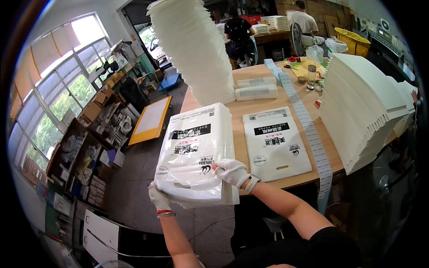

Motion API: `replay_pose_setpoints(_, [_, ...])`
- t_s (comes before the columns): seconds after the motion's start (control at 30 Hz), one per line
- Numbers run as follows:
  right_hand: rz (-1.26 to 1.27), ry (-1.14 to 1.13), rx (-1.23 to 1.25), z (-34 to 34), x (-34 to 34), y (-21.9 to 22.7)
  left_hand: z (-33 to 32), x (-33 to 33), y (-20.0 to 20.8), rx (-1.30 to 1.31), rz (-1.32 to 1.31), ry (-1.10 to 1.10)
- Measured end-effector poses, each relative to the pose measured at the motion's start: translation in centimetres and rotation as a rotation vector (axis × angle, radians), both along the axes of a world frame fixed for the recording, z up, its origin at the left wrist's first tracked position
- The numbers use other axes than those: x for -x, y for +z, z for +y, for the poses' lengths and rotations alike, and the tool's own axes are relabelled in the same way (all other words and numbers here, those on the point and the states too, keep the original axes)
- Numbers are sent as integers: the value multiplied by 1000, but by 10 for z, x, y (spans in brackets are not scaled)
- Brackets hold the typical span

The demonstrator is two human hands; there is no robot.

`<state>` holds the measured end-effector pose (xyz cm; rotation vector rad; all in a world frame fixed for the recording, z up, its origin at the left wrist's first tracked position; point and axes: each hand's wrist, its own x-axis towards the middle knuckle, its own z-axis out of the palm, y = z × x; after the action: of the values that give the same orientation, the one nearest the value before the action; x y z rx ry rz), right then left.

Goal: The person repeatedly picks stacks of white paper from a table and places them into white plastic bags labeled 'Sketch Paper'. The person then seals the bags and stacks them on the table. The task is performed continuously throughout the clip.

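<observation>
Both my hands wear white gloves. A clear-topped plastic bag of paper [190,156], printed in black and red with a handle slot at its near end, rests on a stack of the same white packs at the table's left edge. My left hand [159,198] grips the bag's near left corner. My right hand [231,173], with a band on its wrist, is closed at the bag's right edge near the handle slot; bare fingertips show. To its right, a flat pile of white printed plastic bags [276,154] lies on the table.
Behind stands a tall stack of white paper [194,49]. Long label strips [308,129] run across the wooden table [263,107]. More paper is stacked at right [357,107]. Wrapped bundles [256,92], a glass jar [311,77] and scissors [290,67] lie farther back. Two people [238,31] work beyond.
</observation>
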<state>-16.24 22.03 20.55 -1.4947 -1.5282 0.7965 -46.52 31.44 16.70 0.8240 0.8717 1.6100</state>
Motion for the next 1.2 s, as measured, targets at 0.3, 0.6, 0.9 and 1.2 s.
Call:
replay_pose_setpoints(0.3, [395, -321, -85, 47, -32, -54, 38, -14, 96, -63, 1562, 159])
replay_pose_setpoints(0.6, [511, -200, 139, 80, -36, -21, 77, -35, 64, 206, 1504, -313])
replay_pose_setpoints(0.9, [685, -178, 287, 87, -48, -47, 67, -40, 82, 99, 1654, -340])
replay_pose_setpoints(1.2, [-60, -106, -152, -181, -209, 70, 1, -33, 64, -518, 684, -235])
